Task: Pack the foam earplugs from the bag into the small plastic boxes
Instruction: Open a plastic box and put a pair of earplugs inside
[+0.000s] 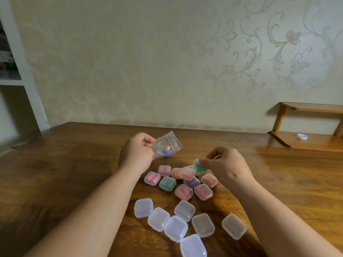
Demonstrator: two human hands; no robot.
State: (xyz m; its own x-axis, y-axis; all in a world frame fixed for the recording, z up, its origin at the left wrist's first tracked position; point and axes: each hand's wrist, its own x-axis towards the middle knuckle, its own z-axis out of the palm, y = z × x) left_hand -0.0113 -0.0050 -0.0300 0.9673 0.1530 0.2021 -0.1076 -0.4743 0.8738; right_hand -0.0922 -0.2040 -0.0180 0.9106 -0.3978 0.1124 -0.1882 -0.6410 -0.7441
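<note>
1. One brown wooden table (74,182) under it all.
2. Left hand (136,153) pinches a clear plastic zip bag (168,141), pink and blue foam earplugs (167,151) inside.
3. Right hand (225,167) pinches a small clear box of green plugs (200,167) over the filled boxes (183,191).
4. Empty clear boxes (175,228) sit nearest.

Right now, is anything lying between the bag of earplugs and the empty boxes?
Yes. The filled boxes lie on the table between the bag, held by the left hand, and the empty boxes. The right hand holds a green box off to the right.
</note>
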